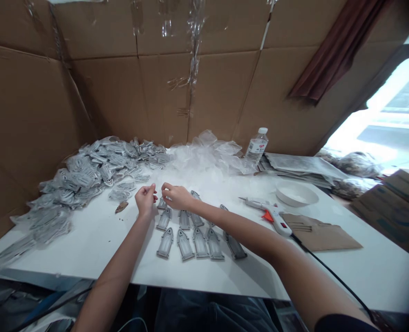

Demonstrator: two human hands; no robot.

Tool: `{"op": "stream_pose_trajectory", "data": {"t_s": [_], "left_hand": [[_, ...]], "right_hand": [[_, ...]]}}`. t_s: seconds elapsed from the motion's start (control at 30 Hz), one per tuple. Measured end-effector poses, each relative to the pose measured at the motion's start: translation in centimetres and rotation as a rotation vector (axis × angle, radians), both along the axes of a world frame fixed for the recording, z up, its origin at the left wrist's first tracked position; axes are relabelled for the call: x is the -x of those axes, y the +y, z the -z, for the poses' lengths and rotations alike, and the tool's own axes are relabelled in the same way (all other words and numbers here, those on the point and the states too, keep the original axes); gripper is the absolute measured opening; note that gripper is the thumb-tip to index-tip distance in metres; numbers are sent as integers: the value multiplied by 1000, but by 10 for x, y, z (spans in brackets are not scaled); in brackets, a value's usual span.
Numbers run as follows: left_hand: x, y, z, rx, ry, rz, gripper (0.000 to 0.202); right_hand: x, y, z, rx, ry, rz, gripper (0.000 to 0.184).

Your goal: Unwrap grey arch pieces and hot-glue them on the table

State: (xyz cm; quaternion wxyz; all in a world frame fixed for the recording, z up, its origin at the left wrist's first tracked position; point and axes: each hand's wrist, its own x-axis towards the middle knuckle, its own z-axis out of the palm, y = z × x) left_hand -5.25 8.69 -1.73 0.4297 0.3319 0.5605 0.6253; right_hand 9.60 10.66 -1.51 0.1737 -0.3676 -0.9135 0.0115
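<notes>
My left hand point(145, 199) is closed, thumb up, just above the white table; what it holds, if anything, is hidden. Beside it, my right hand point(177, 197) has its fingers curled together over a small grey arched piece point(162, 203), and I cannot make out anything between the fingertips. Below both hands lie rows of pointed grey window-shaped pieces point(200, 243) with pale panels. One darker arched piece point(236, 247) is partly under my right forearm. Left of my left hand are a small brown scrap point(121, 207) and a bagged grey piece point(122, 191).
A heap of bagged grey pieces point(87, 173) fills the left side. Clear plastic bags point(207, 154) and a water bottle point(257, 147) stand behind. On the right are a corded glue gun point(277, 220), a white bowl point(297, 193), flat cardboard point(322, 234) and stacked sheets point(303, 166).
</notes>
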Motion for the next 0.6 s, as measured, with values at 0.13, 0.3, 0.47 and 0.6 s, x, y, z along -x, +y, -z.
{"op": "stream_pose_trajectory", "data": {"t_s": [0.13, 0.3, 0.47, 0.6], "left_hand": [[0, 1, 1, -15, -4, 3, 22], [-1, 1, 2, -28, -9, 3, 23], [-1, -1, 1, -26, -6, 11, 23], [-1, -1, -1, -25, 0, 12, 23]], "right_hand": [[0, -2, 4, -19, -70, 3, 19], [2, -7, 5, -31, -82, 19, 16], [5, -9, 8, -11, -63, 34, 18], [8, -8, 13, 32, -40, 44, 18]]}}
